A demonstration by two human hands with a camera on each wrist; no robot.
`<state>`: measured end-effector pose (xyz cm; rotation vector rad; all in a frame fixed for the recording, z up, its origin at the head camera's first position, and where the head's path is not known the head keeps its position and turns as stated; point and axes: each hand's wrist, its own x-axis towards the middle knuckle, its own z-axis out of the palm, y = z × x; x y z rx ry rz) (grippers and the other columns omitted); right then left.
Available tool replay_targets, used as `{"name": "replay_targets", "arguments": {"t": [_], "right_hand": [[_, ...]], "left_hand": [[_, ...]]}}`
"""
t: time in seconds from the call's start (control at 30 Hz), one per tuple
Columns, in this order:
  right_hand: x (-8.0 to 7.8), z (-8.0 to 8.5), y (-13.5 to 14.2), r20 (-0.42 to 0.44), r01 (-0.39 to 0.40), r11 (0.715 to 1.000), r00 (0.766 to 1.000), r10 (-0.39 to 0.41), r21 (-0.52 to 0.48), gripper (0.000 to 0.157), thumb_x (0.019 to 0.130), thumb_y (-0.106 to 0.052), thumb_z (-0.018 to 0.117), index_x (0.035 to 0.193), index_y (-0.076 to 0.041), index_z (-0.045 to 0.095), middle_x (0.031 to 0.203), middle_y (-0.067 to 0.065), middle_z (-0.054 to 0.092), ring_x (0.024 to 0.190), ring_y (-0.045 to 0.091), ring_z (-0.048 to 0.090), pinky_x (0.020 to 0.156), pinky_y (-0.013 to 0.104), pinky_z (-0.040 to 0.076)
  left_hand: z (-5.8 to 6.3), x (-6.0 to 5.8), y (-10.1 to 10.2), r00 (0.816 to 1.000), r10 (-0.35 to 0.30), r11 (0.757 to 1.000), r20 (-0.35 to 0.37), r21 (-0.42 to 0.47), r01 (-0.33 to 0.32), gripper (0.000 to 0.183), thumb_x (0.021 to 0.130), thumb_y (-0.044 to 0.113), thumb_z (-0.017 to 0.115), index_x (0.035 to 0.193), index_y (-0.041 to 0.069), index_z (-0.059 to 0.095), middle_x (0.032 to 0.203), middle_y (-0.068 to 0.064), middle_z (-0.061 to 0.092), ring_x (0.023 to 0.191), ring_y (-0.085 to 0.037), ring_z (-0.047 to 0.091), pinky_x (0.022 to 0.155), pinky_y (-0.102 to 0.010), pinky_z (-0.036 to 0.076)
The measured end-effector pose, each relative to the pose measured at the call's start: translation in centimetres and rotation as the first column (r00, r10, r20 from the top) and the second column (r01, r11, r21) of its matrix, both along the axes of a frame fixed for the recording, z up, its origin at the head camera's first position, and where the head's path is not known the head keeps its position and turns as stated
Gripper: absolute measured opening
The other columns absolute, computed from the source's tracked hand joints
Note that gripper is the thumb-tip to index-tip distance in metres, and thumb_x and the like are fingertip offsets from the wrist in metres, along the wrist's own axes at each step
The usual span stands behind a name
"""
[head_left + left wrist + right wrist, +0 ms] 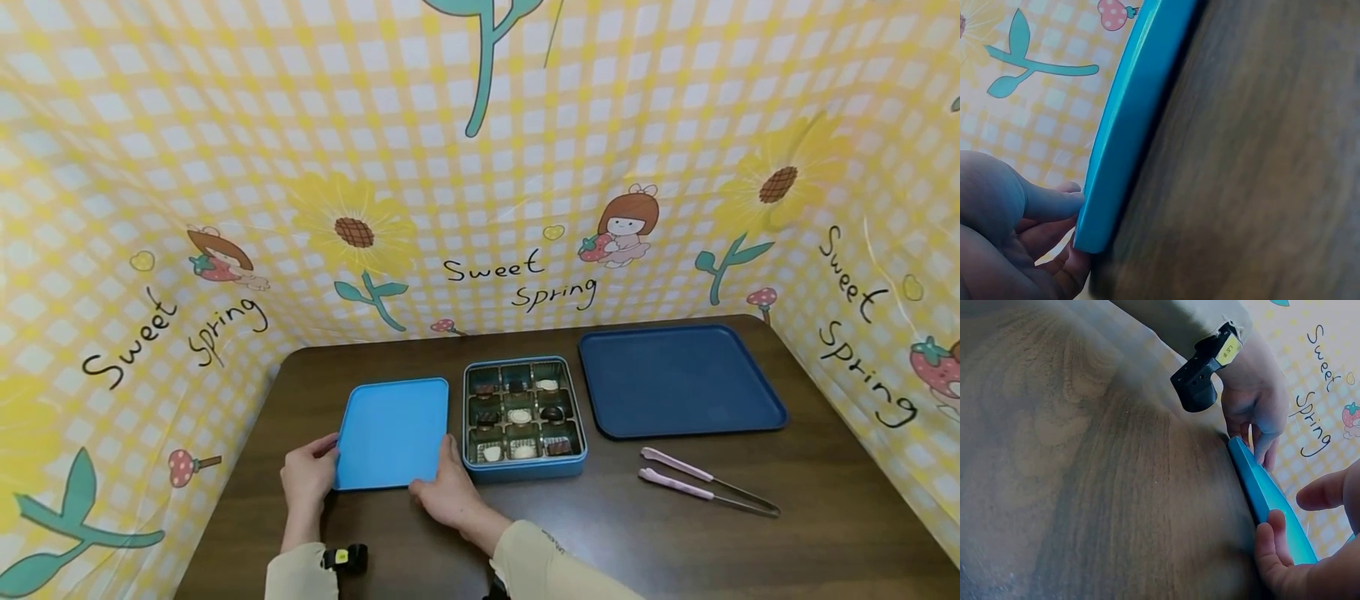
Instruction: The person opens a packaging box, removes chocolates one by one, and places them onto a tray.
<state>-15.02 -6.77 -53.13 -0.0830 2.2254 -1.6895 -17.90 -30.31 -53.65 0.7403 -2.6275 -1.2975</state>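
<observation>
A flat light-blue square lid (392,433) lies on the table, left of an uncovered blue tin (521,471). My left hand (309,473) holds its near left corner, fingertips against the rim, seen close up in the left wrist view. At the near right corner, my right hand (450,492) grips the lid between thumb and fingers. In the right wrist view, some right fingertips (1272,544) touch the lid's edge (1263,481), and another digit stands apart from it. The tin's clear divided insert holds several dark and white chocolates (519,416) in separate compartments.
A dark blue tray (682,379) lies at the back right of the brown table (615,542). In front of it, pink-handled tongs (708,483) rest with their arms spread. A yellow checked cloth (480,200) rises around the table's back and sides.
</observation>
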Motion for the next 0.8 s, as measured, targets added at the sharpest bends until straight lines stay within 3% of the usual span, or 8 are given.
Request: {"name": "replay_targets", "arguments": {"t": [0.27, 0.4, 0.47, 0.53, 0.63, 0.8], "right_hand": [[0.3, 0.0, 0.2, -0.012, -0.017, 1.0, 1.0, 0.017, -0.007, 0.098, 0.09, -0.015, 0.068, 0.162, -0.001, 0.002, 0.169, 0.016, -0.001, 0.15, 0.031, 0.023, 0.109, 0.048, 0.035], [0.5, 0.1, 0.4, -0.074, -0.047, 0.998, 0.996, 0.05, 0.035, 0.096, 0.093, -0.017, 0.068, 0.162, -0.001, 0.002, 0.169, 0.016, -0.002, 0.148, 0.03, 0.03, 0.106, 0.045, 0.04], [0.6, 0.0, 0.6, -0.118, -0.064, 0.997, 0.991, 0.07, 0.049, 0.095, 0.094, -0.016, 0.067, 0.162, -0.002, 0.002, 0.169, 0.014, -0.003, 0.133, 0.027, 0.051, 0.096, 0.04, 0.049], [0.7, 0.1, 0.8, -0.155, -0.088, 0.995, 0.983, 0.095, 0.048, 0.094, 0.094, -0.014, 0.066, 0.163, -0.004, 0.002, 0.17, 0.011, -0.005, 0.107, 0.018, 0.065, 0.082, 0.031, 0.052], [0.9, 0.4, 1.2, -0.201, -0.128, 0.991, 0.971, 0.131, 0.025, 0.093, 0.096, -0.012, 0.064, 0.163, -0.01, 0.0, 0.17, 0.005, -0.008, 0.071, 0.006, 0.06, 0.067, 0.023, 0.05], [1.1, 1.6, 2.6, -0.293, -0.142, 0.989, 0.945, 0.144, 0.03, 0.091, 0.097, -0.013, 0.065, 0.164, -0.018, 0.004, 0.17, -0.005, -0.004, 0.07, 0.0, 0.056, 0.067, 0.021, 0.05]], "left_hand": [[0.1, 0.0, 0.2, 1.0, 0.005, 1.0, -0.004, -0.023, -0.005, 0.033, 0.101, 0.009, 0.054, 0.129, -0.001, 0.068, 0.129, -0.03, 0.062, 0.122, -0.046, 0.051, 0.093, -0.055, 0.047], [0.1, 0.1, 0.4, 1.0, 0.004, 0.999, -0.02, -0.048, -0.005, 0.034, 0.101, 0.012, 0.055, 0.129, 0.0, 0.068, 0.128, -0.028, 0.064, 0.123, -0.045, 0.051, 0.095, -0.055, 0.043], [0.2, 0.2, 0.6, 1.0, -0.007, 0.998, -0.028, -0.065, 0.005, 0.035, 0.101, 0.015, 0.056, 0.13, 0.0, 0.067, 0.128, -0.027, 0.064, 0.122, -0.045, 0.052, 0.096, -0.056, 0.041], [0.5, 0.2, 0.8, 0.999, -0.022, 0.997, -0.035, -0.08, 0.019, 0.037, 0.101, 0.02, 0.057, 0.132, 0.001, 0.066, 0.128, -0.026, 0.064, 0.12, -0.044, 0.054, 0.096, -0.057, 0.04], [1.3, 0.3, 1.4, 0.998, -0.047, 0.993, -0.047, -0.106, 0.042, 0.04, 0.102, 0.025, 0.058, 0.135, 0.003, 0.064, 0.129, -0.024, 0.064, 0.12, -0.043, 0.056, 0.096, -0.058, 0.04], [3.5, 0.2, 3.2, 0.991, -0.094, 0.988, -0.091, -0.133, 0.082, 0.041, 0.102, 0.027, 0.059, 0.137, 0.006, 0.063, 0.124, -0.026, 0.066, 0.112, -0.041, 0.059, 0.088, -0.055, 0.043]]}}
